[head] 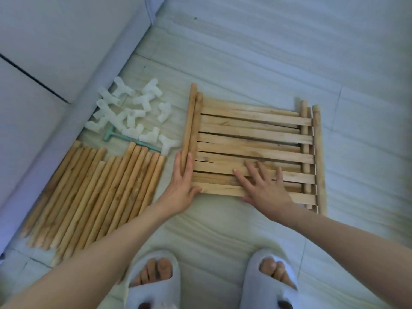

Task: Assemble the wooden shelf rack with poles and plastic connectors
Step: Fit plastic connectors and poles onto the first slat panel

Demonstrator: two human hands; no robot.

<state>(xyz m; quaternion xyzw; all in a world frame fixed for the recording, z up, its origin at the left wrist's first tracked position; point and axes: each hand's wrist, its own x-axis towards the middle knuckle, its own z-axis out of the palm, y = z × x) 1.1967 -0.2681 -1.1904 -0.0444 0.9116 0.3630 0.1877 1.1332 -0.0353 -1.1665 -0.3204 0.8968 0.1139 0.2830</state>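
Note:
A stack of slatted wooden shelf panels (252, 134) lies flat on the floor in the middle. My left hand (182, 186) touches the stack's left side rail with straight fingers, thumb at the near corner. Spread flat, my right hand (265, 186) presses on the near slats. Several loose wooden poles (93, 192) lie side by side at the left. Behind them sits a heap of white plastic connectors (131, 112) with a green plastic hammer (116, 136) partly under it.
A white wall or cabinet (44, 63) runs along the left, close to the poles and connectors. My two feet in white slippers (153, 284) stand at the bottom edge. Pale tiled floor (289, 52) stretches behind and right of the shelves.

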